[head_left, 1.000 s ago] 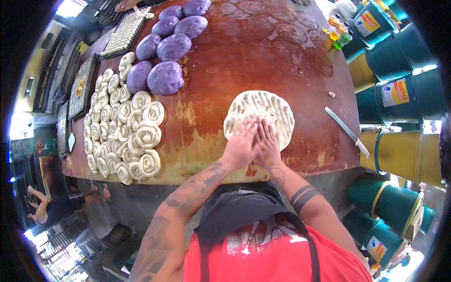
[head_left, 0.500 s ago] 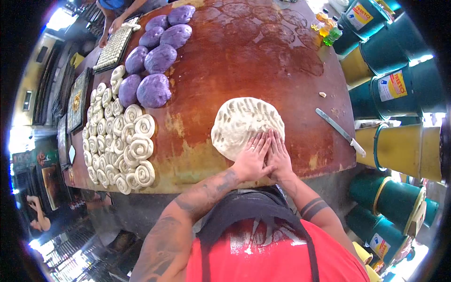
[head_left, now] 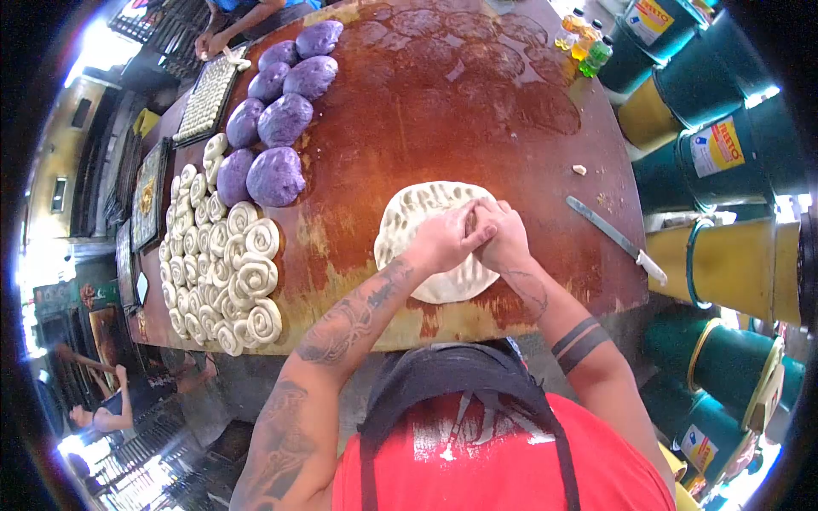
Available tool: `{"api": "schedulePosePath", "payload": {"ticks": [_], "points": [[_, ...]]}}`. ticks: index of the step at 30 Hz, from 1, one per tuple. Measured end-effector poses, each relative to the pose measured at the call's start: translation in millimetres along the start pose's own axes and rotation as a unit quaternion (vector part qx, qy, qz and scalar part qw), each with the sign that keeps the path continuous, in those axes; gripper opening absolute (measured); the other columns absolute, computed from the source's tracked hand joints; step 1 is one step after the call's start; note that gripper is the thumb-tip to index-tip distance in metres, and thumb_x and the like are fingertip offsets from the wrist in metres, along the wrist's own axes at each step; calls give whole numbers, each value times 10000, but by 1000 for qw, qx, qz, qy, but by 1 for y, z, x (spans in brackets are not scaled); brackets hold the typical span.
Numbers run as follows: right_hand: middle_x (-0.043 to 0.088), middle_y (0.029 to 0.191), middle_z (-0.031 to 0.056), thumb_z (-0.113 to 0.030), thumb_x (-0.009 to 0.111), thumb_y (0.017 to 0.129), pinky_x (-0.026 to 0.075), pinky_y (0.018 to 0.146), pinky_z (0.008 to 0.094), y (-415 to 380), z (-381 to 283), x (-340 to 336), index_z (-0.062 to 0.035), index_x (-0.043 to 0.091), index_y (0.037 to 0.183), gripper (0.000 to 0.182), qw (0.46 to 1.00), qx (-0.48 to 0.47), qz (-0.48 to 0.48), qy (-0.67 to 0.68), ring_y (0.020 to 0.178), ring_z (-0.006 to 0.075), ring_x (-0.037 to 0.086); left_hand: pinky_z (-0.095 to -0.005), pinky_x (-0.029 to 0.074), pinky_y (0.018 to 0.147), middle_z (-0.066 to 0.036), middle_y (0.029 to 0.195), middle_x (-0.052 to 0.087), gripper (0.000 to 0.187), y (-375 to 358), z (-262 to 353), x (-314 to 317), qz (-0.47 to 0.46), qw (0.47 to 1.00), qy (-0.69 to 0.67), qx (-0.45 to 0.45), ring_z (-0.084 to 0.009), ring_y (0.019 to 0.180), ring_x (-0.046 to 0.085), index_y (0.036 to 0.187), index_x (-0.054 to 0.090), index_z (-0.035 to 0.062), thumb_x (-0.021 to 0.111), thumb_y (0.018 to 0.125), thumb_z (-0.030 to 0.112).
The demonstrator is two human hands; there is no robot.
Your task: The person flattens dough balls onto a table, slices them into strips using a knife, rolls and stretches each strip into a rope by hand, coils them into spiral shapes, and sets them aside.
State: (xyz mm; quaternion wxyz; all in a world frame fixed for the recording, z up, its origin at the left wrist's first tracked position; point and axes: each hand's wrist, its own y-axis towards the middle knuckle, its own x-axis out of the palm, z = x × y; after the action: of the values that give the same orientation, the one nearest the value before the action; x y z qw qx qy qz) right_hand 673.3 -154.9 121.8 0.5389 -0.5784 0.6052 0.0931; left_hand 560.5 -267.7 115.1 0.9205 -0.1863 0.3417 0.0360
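Spiral dough coils (head_left: 256,274) crowd the left of the frame, near purple dough rounds (head_left: 276,177) at upper left. The flattened pale dough disc (head_left: 443,286) lies at centre, dimpled, beneath the left hand (head_left: 446,239) and right hand (head_left: 504,240), close together, fingers bent inward; whether they pinch dough, I cannot tell. Farther right lies a white-handled knife (head_left: 614,234).

Glare burned white at 10 and 8 o'clock, the tabletop (head_left: 511,77) gleamed near 1 o'clock, and fisheye distortion bent the bright, mostly sharp view towards a black, vignetted rim.
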Motion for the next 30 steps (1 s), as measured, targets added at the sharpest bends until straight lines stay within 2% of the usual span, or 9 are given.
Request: {"api": "schedulePosePath", "payload": {"ticks": [4, 7, 9, 11, 15, 20, 23, 24, 30], "points": [[179, 1734, 191, -252, 546, 923, 154, 1320, 415, 27, 25, 69, 8, 333, 1606, 762, 970, -85, 204, -103, 1615, 332, 141, -463, 225, 1282, -292, 1657, 305, 1038, -7, -38, 47, 136, 957, 255, 15, -379, 1570, 265, 1604, 228, -103, 296, 1018, 752], [144, 1739, 199, -278, 515, 950, 145, 1321, 385, 56, 38, 40, 13, 312, 1615, 754, 985, -76, 72, -139, 1617, 329, 129, -463, 120, 1310, -254, 1716, 180, 1013, 19, -26, 29, 55, 986, 139, -71, -350, 1616, 115, 1621, 198, -88, 258, 1034, 736], [269, 1692, 243, -218, 557, 930, 183, 1314, 417, 61, 36, 3, 60, 375, 1565, 716, 996, -68, 17, 46, 1591, 332, 229, -471, 146, 1308, -265, 1702, 211, 984, 36, -32, 9, -29, 994, 57, -89, -355, 1607, 158, 1615, 210, -90, 253, 1048, 712], [254, 1694, 252, -204, 559, 922, 163, 1320, 423, 31, -13, -41, 62, 361, 1573, 731, 998, -43, 30, 21, 1595, 354, 206, -474, 134, 1312, -261, 1703, 211, 973, 24, -33, -14, -32, 995, 52, -83, -354, 1608, 152, 1617, 205, -88, 277, 1051, 701], [222, 1707, 240, -209, 486, 926, 116, 1329, 419, 61, -2, 44, 37, 315, 1607, 744, 980, -136, 124, -75, 1607, 369, 139, -464, 82, 1319, -249, 1715, 178, 968, -12, -81, 33, 142, 968, 207, -30, -349, 1614, 118, 1628, 178, -79, 296, 1052, 691], [272, 1704, 186, -138, 502, 910, 181, 1318, 429, 61, -21, -10, 2, 373, 1584, 700, 992, -108, 47, -37, 1592, 326, 226, -446, 116, 1314, -261, 1690, 250, 918, 17, -74, -8, 43, 991, 59, -109, -364, 1602, 161, 1605, 265, -84, 219, 1076, 666], [290, 1693, 203, -170, 501, 915, 193, 1317, 432, 88, -18, 52, -37, 399, 1585, 691, 977, -139, 157, -45, 1578, 362, 254, -432, 126, 1312, -256, 1692, 251, 913, -9, -100, 16, 166, 978, 120, -31, -354, 1600, 178, 1599, 290, -77, 233, 1074, 667], [196, 1729, 187, -319, 509, 960, 163, 1319, 447, 79, -25, 60, -19, 253, 1641, 786, 964, -135, 150, -172, 1605, 335, 178, -423, 134, 1312, -250, 1697, 239, 902, -26, -104, 18, 145, 960, 230, -63, -340, 1599, 190, 1609, 274, -67, 239, 1075, 659], [313, 1676, 219, -290, 520, 929, 195, 1312, 424, 73, -53, 12, -42, 375, 1600, 731, 986, -125, 37, -107, 1582, 338, 247, -444, 144, 1311, -248, 1692, 257, 872, -19, -101, -9, 58, 978, 180, -92, -337, 1594, 212, 1607, 270, -75, 237, 1085, 623]]}}
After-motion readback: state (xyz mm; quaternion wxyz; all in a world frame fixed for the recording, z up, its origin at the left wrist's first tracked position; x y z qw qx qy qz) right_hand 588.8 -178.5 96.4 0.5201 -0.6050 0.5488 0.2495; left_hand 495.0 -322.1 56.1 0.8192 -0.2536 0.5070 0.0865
